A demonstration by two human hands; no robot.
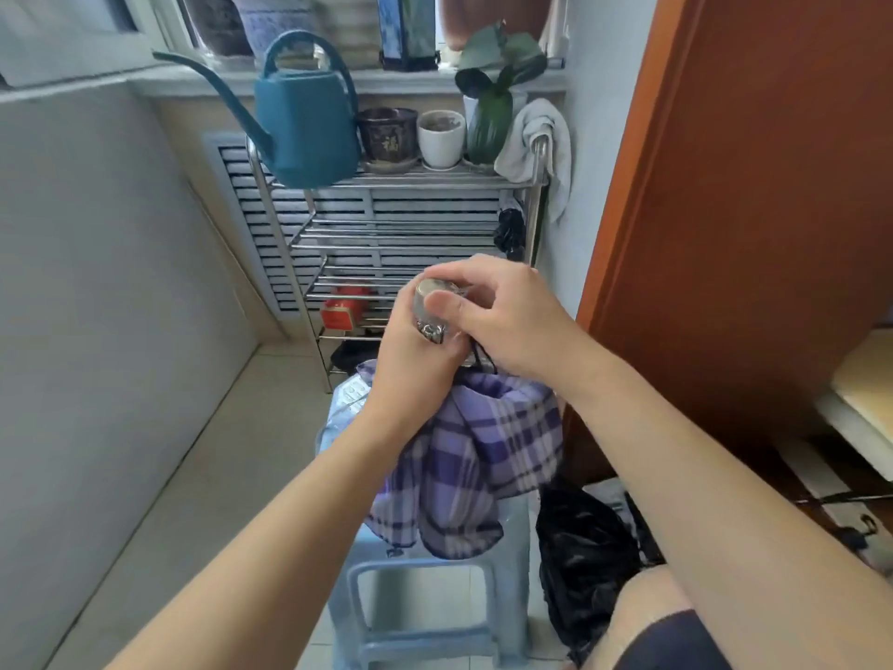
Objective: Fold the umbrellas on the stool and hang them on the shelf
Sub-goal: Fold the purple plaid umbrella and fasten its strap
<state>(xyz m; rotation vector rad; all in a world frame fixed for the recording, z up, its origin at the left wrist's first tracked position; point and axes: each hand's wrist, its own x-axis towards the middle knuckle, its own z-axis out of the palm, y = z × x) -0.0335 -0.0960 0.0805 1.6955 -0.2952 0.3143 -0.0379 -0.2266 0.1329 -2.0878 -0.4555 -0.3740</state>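
Purple plaid fabric of the umbrella (476, 456) hangs bunched over the pale blue stool (425, 616); we see the left hand (415, 365) curled round its upper part below the silver handle (430, 307); the right hand (502, 316) pinches that handle's top, thumb on its cap; behind stands the metal shelf (401, 224), where a black umbrella (510, 232) hangs at its right post.

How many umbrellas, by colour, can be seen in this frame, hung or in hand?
Purple plaid umbrella, gripped by the left hand and right hand over the stool: 1
Black umbrella, hanging on the shelf: 1
Total: 2
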